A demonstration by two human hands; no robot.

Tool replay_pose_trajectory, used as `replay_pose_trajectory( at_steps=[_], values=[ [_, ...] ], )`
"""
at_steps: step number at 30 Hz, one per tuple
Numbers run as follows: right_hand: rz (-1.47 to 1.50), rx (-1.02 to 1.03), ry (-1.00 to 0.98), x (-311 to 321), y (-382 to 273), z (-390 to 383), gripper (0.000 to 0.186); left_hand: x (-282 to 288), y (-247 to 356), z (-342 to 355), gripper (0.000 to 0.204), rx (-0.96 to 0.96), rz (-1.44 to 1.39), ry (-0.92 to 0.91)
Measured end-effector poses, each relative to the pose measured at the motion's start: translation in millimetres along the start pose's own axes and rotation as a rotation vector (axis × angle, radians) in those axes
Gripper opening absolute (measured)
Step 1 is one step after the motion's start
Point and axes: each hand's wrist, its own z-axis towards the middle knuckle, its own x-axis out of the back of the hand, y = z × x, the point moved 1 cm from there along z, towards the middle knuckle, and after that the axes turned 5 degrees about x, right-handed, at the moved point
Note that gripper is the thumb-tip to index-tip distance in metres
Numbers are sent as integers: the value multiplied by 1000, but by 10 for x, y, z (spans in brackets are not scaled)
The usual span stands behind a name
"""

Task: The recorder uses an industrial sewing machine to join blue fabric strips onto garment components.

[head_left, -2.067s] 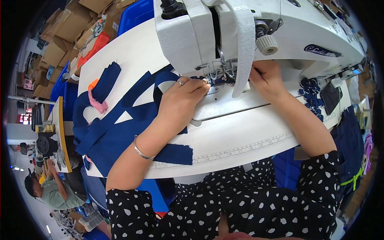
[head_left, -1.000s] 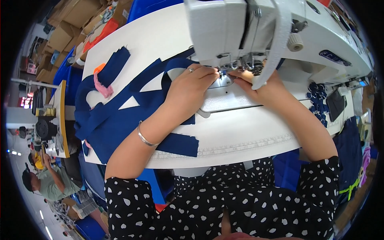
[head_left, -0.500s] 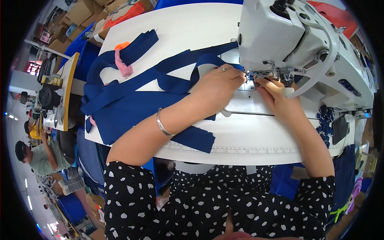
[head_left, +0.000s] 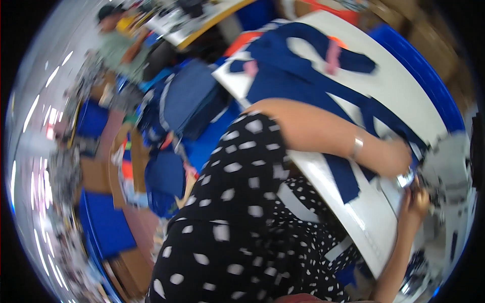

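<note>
Evidently blurred, the head view showed the person's left hand (head_left: 396,157) and right hand (head_left: 417,203) near each other beside the white sewing machine (head_left: 449,164). The fingers of both hands were bent; how far they stood open, and whether either set had hold of cloth, could not be told. Navy fabric (head_left: 303,83) lay spread on the white bench (head_left: 366,222), its strips running toward the left hand; one squared end rested on the near side of the left forearm. A silvery bracelet (head_left: 357,146) encircled the left wrist. On the fabric's far portion lay a pink strip (head_left: 332,58) with an orange piece (head_left: 338,42) at its end. Well apart, at upper left, a co-worker (head_left: 124,53) in a green shirt and dark cap sat near a yellow-edged table (head_left: 217,22).
</note>
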Motion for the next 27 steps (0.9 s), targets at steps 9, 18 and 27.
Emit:
replay_pose_trajectory(
  at_steps=[9,18,27],
  values=[
    [458,-77,36,-667,508,4,34,674,770,-1130,10,53,-69,-327],
    [190,200,187,-73,-714,342,34,836,1117,-971,14,-108,-335,-544],
    [598,645,-88,558,-1693,-1026,32,541,1080,-2040,12,136,-582,-634]
  ],
)
